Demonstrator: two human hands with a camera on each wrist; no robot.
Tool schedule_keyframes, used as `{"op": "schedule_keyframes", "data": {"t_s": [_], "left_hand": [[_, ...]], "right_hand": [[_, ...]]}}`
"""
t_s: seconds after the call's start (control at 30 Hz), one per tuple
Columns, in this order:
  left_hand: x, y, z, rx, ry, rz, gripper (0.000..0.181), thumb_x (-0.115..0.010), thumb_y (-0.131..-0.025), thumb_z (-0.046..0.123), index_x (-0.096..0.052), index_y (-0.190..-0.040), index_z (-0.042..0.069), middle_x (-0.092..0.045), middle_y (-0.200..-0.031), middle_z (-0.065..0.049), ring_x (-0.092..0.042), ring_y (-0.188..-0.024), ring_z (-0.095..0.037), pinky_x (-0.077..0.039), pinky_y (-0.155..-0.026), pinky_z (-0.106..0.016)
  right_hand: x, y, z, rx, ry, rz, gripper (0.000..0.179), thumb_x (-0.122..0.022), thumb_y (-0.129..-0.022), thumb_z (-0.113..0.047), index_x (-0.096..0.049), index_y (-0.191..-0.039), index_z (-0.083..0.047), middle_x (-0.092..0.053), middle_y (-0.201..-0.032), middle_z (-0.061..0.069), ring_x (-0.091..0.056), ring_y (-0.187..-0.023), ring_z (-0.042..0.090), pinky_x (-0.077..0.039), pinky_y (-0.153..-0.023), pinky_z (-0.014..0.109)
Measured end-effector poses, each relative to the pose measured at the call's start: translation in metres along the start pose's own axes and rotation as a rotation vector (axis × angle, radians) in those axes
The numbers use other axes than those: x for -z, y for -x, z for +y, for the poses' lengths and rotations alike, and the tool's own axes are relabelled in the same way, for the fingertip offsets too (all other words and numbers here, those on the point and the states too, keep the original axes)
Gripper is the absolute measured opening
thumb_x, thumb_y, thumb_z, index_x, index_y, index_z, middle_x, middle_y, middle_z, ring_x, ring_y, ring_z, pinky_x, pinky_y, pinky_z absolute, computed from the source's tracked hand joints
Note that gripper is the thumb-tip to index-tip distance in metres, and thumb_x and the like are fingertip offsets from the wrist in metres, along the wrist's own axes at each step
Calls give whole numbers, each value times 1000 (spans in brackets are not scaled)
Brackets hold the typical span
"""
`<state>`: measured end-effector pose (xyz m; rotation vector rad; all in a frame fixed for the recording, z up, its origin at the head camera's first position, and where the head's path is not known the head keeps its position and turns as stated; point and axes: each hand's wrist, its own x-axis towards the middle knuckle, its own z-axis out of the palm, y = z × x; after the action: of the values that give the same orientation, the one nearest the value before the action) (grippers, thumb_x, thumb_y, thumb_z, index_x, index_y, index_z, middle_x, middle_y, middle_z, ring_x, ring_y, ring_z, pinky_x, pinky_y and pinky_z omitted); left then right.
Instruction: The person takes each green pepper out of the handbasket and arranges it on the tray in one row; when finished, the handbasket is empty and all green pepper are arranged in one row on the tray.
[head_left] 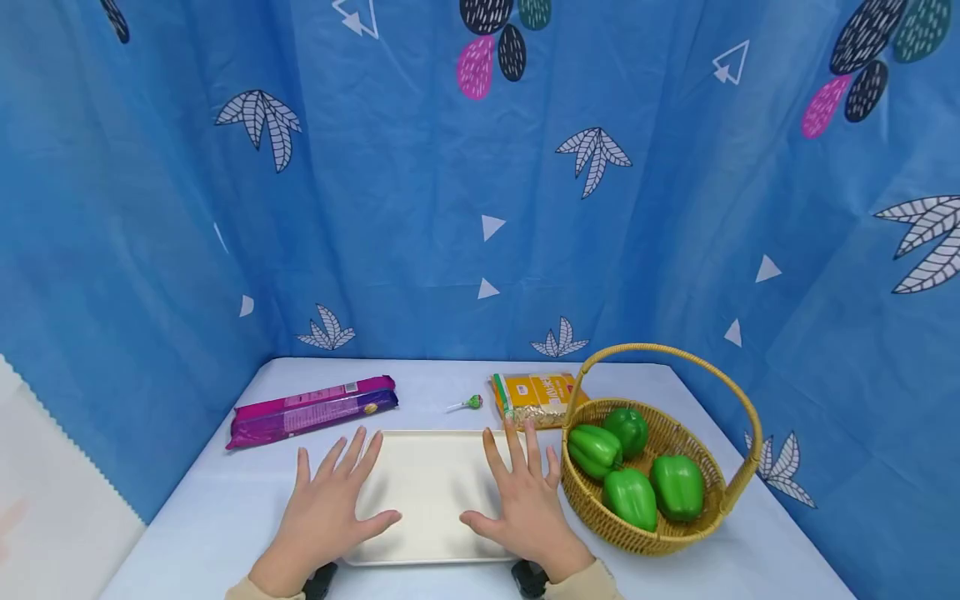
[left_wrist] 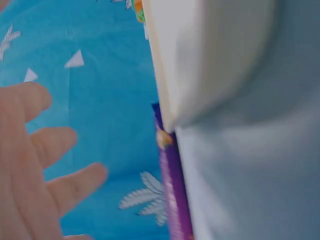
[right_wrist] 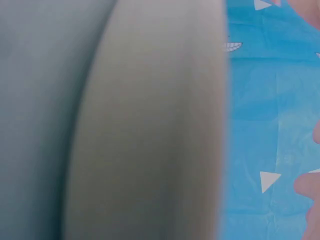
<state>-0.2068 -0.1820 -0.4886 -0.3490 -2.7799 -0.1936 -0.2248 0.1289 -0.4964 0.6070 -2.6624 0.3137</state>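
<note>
A cream rectangular tray lies at the front middle of the white table. My left hand spreads its fingers over the tray's left edge, thumb pointing inward. Over the right edge my right hand is spread the same way, holding nothing. The left wrist view shows the left hand with straight fingers beside the blurred tray. In the right wrist view the tray looms large, and only bits of the right hand's fingers show at the right border.
Right of the tray stands a wicker basket with a tall handle, holding several green bell peppers. Behind the tray lie a lollipop and a yellow bag. A long purple packet lies back left. Blue curtains surround the table.
</note>
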Motion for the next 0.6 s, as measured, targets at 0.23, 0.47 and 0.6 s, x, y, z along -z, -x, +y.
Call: {"op": "schedule_keyframes", "data": {"t_s": [0.23,0.47,0.6], "left_hand": [[-3,15,-6,123,116,-188,97,-71,-86,63,-41,-157,5,-49,-156,-19,-63,-118,-41,-48,-94,-65],[0,20,-7,145,229,-191,69,-76,-90,26,-53,-145,-8,-63,-139,-24,-65,-119,-43,-54,-92,-57],[-3,24,-11,181,358,-257,57,-72,-91,13,-55,-141,-10,-66,-134,-26,-65,-121,-42,-52,-96,-56]], "right_hand": [[0,6,4,-3,10,0,113,-66,-81,-76,-16,-167,-24,9,-174,8,16,-158,36,-8,-110,74],[0,3,4,-4,-4,-8,111,-66,-83,-74,-12,-167,-26,11,-174,6,17,-158,35,-9,-111,75],[-2,3,-1,-15,-10,-35,110,-64,-84,-75,-11,-167,-27,12,-174,6,17,-158,36,-9,-112,74]]}}
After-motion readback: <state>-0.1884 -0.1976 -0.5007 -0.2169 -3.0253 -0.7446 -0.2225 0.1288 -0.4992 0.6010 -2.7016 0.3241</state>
